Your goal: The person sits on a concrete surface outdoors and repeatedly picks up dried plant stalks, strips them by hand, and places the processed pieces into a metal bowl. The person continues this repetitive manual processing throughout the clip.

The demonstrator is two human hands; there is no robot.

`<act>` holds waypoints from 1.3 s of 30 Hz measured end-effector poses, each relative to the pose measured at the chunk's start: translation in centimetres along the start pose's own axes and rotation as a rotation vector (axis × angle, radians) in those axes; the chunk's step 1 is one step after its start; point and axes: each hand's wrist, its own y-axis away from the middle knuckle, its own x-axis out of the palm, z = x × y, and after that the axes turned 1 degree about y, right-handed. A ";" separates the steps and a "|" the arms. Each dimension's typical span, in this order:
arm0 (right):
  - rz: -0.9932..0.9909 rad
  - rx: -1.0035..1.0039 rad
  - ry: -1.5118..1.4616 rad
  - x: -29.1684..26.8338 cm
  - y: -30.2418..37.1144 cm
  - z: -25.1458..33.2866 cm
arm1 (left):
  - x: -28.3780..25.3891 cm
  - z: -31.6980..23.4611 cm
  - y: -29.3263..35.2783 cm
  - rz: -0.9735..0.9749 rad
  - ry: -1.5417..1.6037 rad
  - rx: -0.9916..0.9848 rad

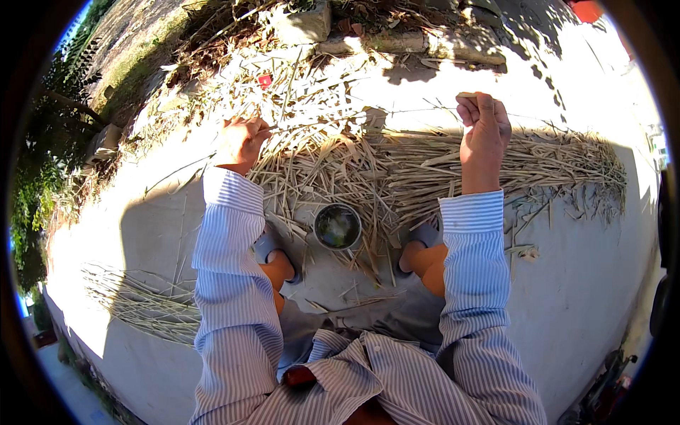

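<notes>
A long thin stalk (414, 110) is stretched nearly level between my two raised hands, above the pile of straw. My left hand (242, 142) is closed around it near its left part, and a thin end seems to trail past the hand toward the lower left. With thumb and fingers pinched together, my right hand (486, 127) grips the stalk further right. Beneath, dry leaf strips and straw (312, 159) lie heaped on the ground. A round metal cup (337, 227) of dark greenish liquid stands between my feet.
To the right lies a thick bundle of dry stalks (567, 166); a smaller bundle of thin stalks (145, 301) is at the left. A small red object (265, 81) sits among the scraps. Stone blocks (397, 44) line the far edge, with leafy plants (46, 177) at far left.
</notes>
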 end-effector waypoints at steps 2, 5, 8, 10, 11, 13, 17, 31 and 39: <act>-0.036 -0.008 -0.026 -1.0 -0.6 0.2 | -0.3 -0.9 -0.5 -0.020 -0.034 -0.035; -0.010 0.005 -0.016 -0.9 -0.6 0.5 | -0.4 -2.1 -1.2 -0.049 -0.073 -0.032; 0.113 0.058 -0.100 1.2 1.2 -2.2 | 0.0 -6.3 -2.6 -0.209 0.029 0.144; 0.230 0.144 -0.173 4.2 4.3 -3.0 | -1.0 -11.0 -3.3 -0.282 0.132 0.265; 0.343 0.137 -0.148 4.5 5.0 -3.5 | -1.4 -12.2 -3.6 -0.285 0.186 0.303; 0.356 0.181 -0.113 4.8 4.9 -3.2 | -2.1 -11.8 -3.7 -0.232 0.256 0.226; 0.464 0.149 -0.038 4.2 3.7 -1.6 | -1.4 -6.9 -2.0 -0.022 0.299 0.009; 0.343 -0.286 0.471 6.8 6.2 -3.4 | 0.0 -14.0 -2.6 -0.568 0.740 0.105; 0.229 0.182 0.069 4.8 4.1 -4.5 | -0.8 -8.3 -2.2 -0.206 0.443 0.008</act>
